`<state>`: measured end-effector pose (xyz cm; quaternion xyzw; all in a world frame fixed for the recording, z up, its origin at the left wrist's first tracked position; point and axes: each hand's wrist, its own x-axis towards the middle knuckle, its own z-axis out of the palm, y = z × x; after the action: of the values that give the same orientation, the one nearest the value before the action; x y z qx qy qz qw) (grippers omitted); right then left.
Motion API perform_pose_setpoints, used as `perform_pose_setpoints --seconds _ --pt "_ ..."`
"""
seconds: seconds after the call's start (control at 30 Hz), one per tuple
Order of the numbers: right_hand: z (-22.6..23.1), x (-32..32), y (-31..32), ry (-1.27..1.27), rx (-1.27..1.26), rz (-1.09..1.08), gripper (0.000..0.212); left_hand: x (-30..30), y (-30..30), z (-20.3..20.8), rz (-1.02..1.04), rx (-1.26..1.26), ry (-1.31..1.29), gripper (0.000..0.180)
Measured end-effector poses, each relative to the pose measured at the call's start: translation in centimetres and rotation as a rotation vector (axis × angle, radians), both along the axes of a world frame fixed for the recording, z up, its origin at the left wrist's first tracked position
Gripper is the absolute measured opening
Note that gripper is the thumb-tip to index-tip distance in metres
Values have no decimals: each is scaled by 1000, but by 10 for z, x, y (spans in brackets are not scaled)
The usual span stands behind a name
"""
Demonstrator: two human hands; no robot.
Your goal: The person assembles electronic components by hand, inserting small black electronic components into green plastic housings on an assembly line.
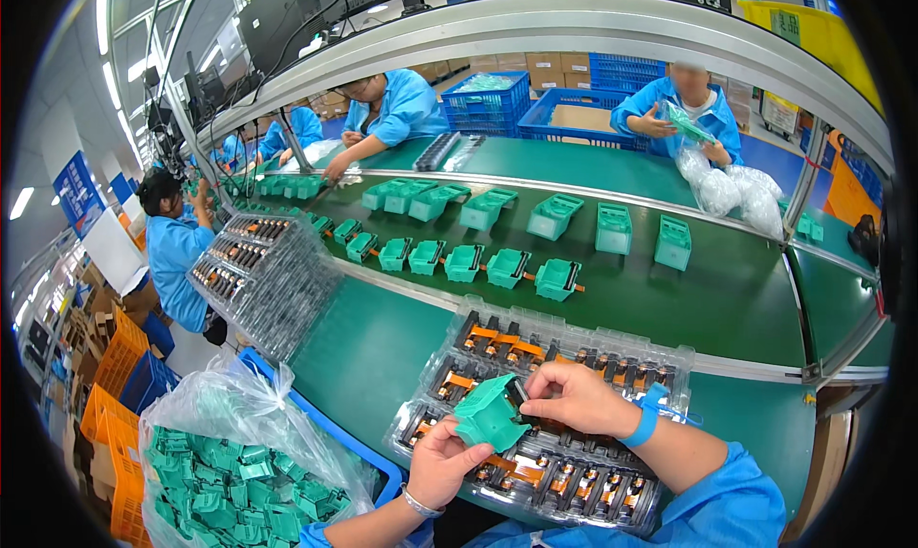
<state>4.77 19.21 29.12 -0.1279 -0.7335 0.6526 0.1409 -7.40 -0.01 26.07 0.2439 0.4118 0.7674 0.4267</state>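
Note:
A green plastic housing (491, 416) is gripped in my left hand (442, 462), fingers around its lower left side. At its upper right edge, my right hand (580, 401) pinches a small black part (517, 395) against the housing. Where that part sits inside cannot be seen fully. Both hands are above a clear plastic tray (435, 364) holding rows of small black parts with orange ribbon tails (497, 339). A blue wrist strap (647, 416) circles my right wrist.
Green housings (461, 263) line a dark green conveyor (708, 299) ahead. Stacked clear trays (277, 290) stand left. A plastic bag of green housings (244, 481) fills a blue crate (382, 467) at lower left. Co-workers (406, 108) sit across the line; a metal frame (535, 27) spans overhead.

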Motion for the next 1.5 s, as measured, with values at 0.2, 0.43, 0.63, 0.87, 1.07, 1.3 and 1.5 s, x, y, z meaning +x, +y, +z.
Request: perform_pose_setpoints --seconds 0.2,0.43,0.63,0.87,1.07,1.3,1.5 --pt "3 -3 -7 15 -197 -57 13 0 1 -2 -2 -16 47 22" --pt "8 1 -3 -125 -120 35 14 0 -1 -4 -40 -17 83 22" --pt "7 1 0 -163 -170 93 14 1 -1 -4 -58 -11 103 21" --pt "12 6 -9 162 222 -46 13 6 2 -10 -56 72 114 35" --pt "39 22 10 669 1258 -225 27 14 0 11 34 70 276 50" --pt "32 29 65 598 1436 -189 19 1 -78 40 276 -160 718 31" --pt "-46 34 179 19 684 -706 17 -27 -135 71 651 -195 589 20"
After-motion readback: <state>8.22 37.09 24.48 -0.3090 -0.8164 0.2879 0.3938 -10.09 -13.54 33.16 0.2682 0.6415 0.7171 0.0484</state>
